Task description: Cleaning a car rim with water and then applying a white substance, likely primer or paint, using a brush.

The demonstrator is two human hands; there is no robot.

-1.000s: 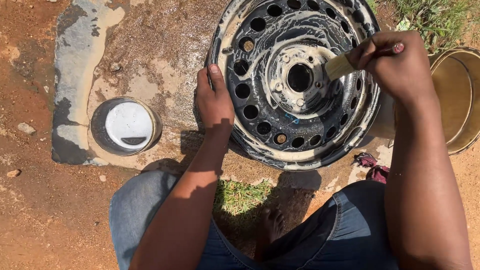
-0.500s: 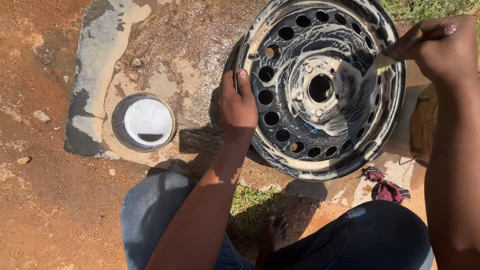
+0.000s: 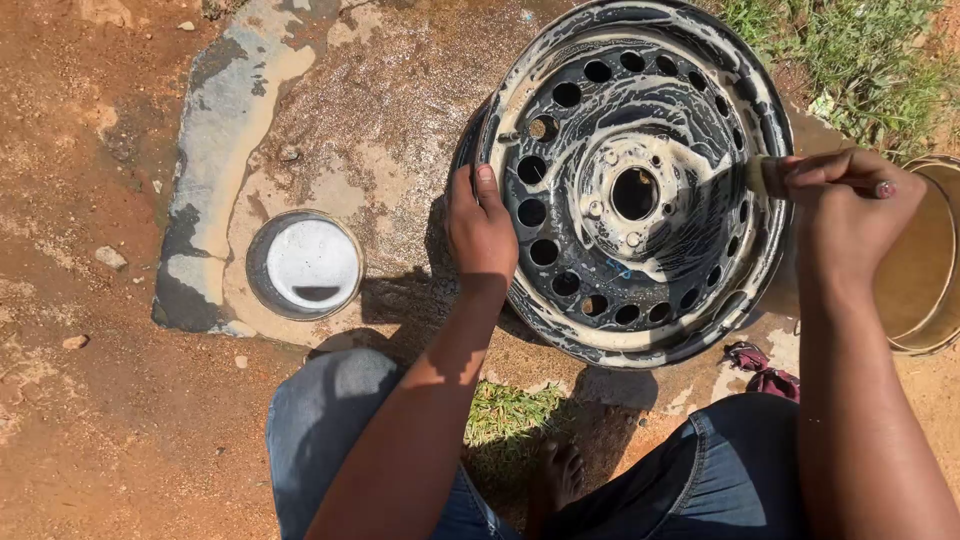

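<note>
A black steel wheel rim (image 3: 640, 110) covered in soapy foam lies flat on a wet concrete slab (image 3: 330, 130). My left hand (image 3: 480, 230) rests on the rim's left edge, fingers curled over it. My right hand (image 3: 850, 205) is closed around a small scrubbing piece (image 3: 762, 175), sponge or brush I cannot tell, pressed against the rim's right side. My knees in blue jeans (image 3: 330, 420) show at the bottom.
A small round metal bowl (image 3: 305, 265) of pale liquid sits on the slab left of the rim. A tan bucket (image 3: 925, 270) stands at the right edge. A dark red cloth (image 3: 760, 368) lies below the rim. Grass grows top right; red dirt surrounds.
My right hand has moved the scrubbing piece from the rim's upper right down to its right side. The view has shifted a little; my left hand keeps its hold on the rim's edge.
</note>
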